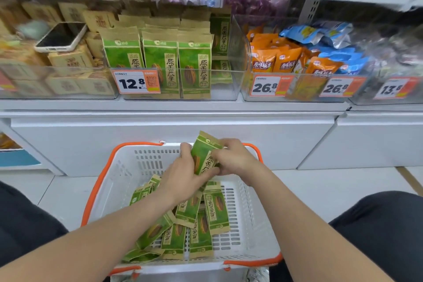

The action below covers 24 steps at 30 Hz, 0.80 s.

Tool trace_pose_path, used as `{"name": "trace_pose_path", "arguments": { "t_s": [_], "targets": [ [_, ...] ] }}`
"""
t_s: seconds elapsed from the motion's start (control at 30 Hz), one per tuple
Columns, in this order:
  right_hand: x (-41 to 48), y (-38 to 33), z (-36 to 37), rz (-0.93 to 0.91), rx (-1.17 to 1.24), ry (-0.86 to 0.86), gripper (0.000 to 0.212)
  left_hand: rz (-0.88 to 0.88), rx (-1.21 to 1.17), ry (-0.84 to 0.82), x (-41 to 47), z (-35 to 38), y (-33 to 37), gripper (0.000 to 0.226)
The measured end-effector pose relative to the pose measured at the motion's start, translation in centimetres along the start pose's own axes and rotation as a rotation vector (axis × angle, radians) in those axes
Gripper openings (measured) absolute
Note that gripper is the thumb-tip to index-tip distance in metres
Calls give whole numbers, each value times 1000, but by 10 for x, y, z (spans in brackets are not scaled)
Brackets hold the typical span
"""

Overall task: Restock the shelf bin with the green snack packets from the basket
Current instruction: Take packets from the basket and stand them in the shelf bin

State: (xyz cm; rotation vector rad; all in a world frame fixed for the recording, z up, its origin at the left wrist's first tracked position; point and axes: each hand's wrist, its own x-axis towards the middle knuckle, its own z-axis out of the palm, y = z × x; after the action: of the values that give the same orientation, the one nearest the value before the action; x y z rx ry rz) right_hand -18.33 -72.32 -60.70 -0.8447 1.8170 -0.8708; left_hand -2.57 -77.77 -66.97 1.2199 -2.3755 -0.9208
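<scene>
Shop shelving carries a clear shelf bin (225,88) of upright packets (194,64); below, near the far edge of the white basket (128,167), left hand (183,173) and right hand (234,158) both grip one green snack packet (202,155), others (201,231) heaped inside

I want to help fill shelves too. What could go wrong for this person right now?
1. The left grip and right grip pinch the held packet, tilted over the basket. It might slip and drop back in or outside it.
2. The shelf bin looks packed along most of its front, so squeezing more in there could crumple or tip packets.
3. A phone lies tilted on tan boxes beside that bin. A bump might slide it off.
</scene>
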Motion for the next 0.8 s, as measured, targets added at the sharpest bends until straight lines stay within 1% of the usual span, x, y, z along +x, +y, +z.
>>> {"name": "trace_pose_path", "arguments": {
  "t_s": [0.03,0.1,0.17,0.2,0.23,0.3,0.37,0.5,0.6,0.63,0.67,0.73,0.8],
  "targets": [
    [-1,-2,-2,-38,23,34,24,26,-92,-1,2,-4,3,64],
    [0,-7,-7,-116,22,142,34,106,-164,-3,5,-15,11,48],
    [-2,-15,-11,-194,69,231,45,214,-141,73,7,-27,21,24],
    [-4,-21,-12,-236,130,252,49,245,-132,140,8,-33,27,19],
    [-5,-26,-13,-276,189,268,49,266,-132,211,9,-38,34,22],
    [-10,-38,-16,-354,295,311,45,263,-162,319,12,-50,51,34],
    [-16,-52,-17,-416,388,345,40,261,-196,372,21,-64,66,38],
    [-32,-87,-27,-507,592,413,25,294,-227,400,39,-94,99,34],
    [-34,-116,-41,-463,762,492,25,267,-279,379,56,-111,125,30],
    [-34,-125,-45,-435,750,520,25,248,-303,367,62,-117,133,29],
    [-32,-133,-50,-412,678,554,24,233,-322,352,69,-122,140,28],
    [-25,-147,-58,-379,434,618,24,201,-328,313,82,-131,150,25],
    [-16,-159,-70,-361,182,627,26,164,-298,296,94,-141,157,21]
  ]
}}
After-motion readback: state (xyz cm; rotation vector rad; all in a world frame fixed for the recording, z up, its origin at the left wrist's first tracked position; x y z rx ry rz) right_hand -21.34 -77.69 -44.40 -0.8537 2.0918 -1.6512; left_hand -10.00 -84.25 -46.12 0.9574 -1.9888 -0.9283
